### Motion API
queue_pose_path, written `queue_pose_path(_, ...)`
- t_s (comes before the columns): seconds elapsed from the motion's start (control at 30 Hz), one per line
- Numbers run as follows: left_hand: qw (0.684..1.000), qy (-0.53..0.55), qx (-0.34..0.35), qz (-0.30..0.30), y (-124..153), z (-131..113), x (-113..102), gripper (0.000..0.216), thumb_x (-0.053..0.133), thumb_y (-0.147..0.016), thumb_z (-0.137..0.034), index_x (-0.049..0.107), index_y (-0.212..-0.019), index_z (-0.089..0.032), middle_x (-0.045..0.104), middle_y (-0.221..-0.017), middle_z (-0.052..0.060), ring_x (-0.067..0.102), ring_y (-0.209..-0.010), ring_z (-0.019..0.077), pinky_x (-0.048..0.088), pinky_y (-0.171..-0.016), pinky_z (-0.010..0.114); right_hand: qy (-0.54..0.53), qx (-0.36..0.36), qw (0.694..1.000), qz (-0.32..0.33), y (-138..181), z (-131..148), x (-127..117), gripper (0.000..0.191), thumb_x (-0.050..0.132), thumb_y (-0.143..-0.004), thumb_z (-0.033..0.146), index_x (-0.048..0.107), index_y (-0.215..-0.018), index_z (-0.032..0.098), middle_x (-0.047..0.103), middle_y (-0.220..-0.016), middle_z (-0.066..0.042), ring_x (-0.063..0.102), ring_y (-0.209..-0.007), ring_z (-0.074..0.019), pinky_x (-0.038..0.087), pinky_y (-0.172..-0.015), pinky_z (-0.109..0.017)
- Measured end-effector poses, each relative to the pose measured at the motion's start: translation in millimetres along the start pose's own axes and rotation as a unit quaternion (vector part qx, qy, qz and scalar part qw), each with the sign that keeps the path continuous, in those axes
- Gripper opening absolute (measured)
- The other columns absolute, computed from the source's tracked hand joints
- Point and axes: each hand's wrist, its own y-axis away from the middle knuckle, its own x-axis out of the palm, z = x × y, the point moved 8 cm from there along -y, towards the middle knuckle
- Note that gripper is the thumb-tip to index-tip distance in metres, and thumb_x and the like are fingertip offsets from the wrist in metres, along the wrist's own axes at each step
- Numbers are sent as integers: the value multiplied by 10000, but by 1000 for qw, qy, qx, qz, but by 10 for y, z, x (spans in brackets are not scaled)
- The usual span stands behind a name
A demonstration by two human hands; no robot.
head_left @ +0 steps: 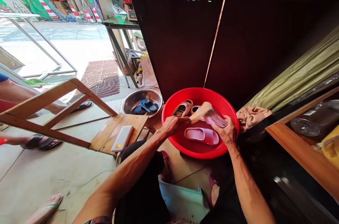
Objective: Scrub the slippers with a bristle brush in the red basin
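Note:
My left hand [172,125] is closed round the handle of a pale scrubbing brush [200,112]. The brush head rests against or very near a pink slipper [214,117], whose patterned sole faces up. At its near end, my right hand [227,132] grips that slipper over a red plastic basin [171,135]. Lower in the basin lies another pink slipper [195,134]. A brown slipper [187,107] leans by the back left wall, and a light one behind the brush is partly hidden.
Left of the basin stands a metal bowl [126,106] with dark blue slippers [148,105]. A wooden chair [106,135] carries a white power bank [123,138] with a cable. A dark panel [182,47] rises behind, a wooden-edged cabinet [296,153] right. Another person's legs [23,97] are at left.

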Motion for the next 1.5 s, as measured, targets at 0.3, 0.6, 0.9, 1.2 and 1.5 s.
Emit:
queue_pose_path(0.3,994,-73,-57,64,-106,7,68,435,398,-1067,-428,788,-1186,-279,771,-1057,99,719,-951,247,440,-730,275,140,-169,975,33,81,202,140,927,772,-707,389,441,-1536,140,668,-1320,-194,597,-1149,-372,518,-944,-488)
queue_pose_path(0.6,994,54,9,90,-111,-173,146,391,454,-1047,-504,750,-1278,-396,789,-1152,-15,719,-1033,199,455,-787,225,149,-296,933,140,314,327,430,884,677,-777,285,379,-1602,170,623,-1429,-144,542,-1274,-369,455,-1105,-515)
queue_pose_path(0.9,980,-76,-164,87,-152,235,-38,380,543,-984,-393,817,-1078,-147,773,-1056,192,729,-1024,312,481,-809,313,158,-319,929,103,302,339,357,900,689,-742,241,384,-1585,164,606,-1435,-157,538,-1248,-356,462,-1097,-515)
queue_pose_path(1.2,995,72,30,57,45,-245,62,419,409,-1064,-508,770,-1214,-358,786,-1128,-3,709,-1032,181,415,-745,226,109,-222,969,29,134,256,235,754,748,-710,330,561,-1423,168,687,-1308,-172,600,-1156,-346,507,-993,-497)
queue_pose_path(1.5,990,-23,-140,26,-76,227,-43,445,420,-1052,-450,808,-1070,-232,785,-1026,105,721,-958,248,397,-710,278,-160,69,984,-24,67,4,26,792,884,-562,502,692,-1265,193,756,-1114,-98,691,-967,-283,566,-892,-441)
